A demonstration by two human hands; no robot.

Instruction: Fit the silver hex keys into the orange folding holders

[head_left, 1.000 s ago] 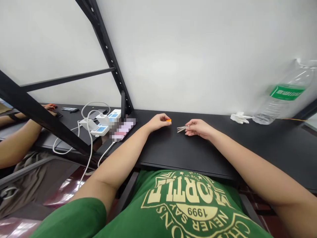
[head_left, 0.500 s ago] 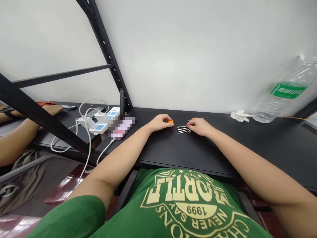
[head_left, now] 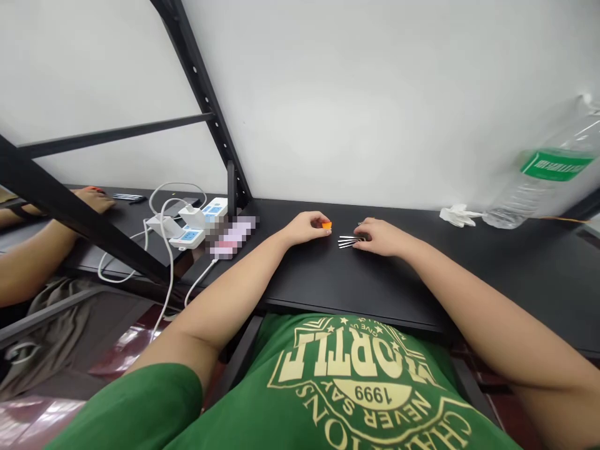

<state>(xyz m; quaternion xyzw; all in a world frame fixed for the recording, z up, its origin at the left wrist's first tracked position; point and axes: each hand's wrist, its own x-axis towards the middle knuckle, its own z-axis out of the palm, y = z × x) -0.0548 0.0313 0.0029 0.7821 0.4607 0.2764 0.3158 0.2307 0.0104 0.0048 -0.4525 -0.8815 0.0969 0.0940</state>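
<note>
Between the thumb and fingers of my left hand [head_left: 305, 229] is a small orange piece [head_left: 327, 225], held just above the black tabletop; its exact kind is too small to make out. To its right, several silver hex keys [head_left: 347, 241] lie side by side on the table, straight ends pointing left. My right hand [head_left: 382, 237] curls around their right ends, thumb on the near side and fingers on the far side. The bent ends are mostly hidden under this hand. A small metallic bit shows at the right fingertips.
A phone [head_left: 237, 236], partly blurred out, and white power strips [head_left: 190, 236] with plugs and cables sit left, beside a black metal frame [head_left: 206, 100]. A crumpled tissue [head_left: 459, 215] and large plastic bottle [head_left: 529, 190] stand right. Another person's hand [head_left: 96, 200] rests far left.
My right hand has gone from a pinch at the keys' bent ends to a wider grasp around them. The keys lie closer together. My left hand still holds the orange piece.
</note>
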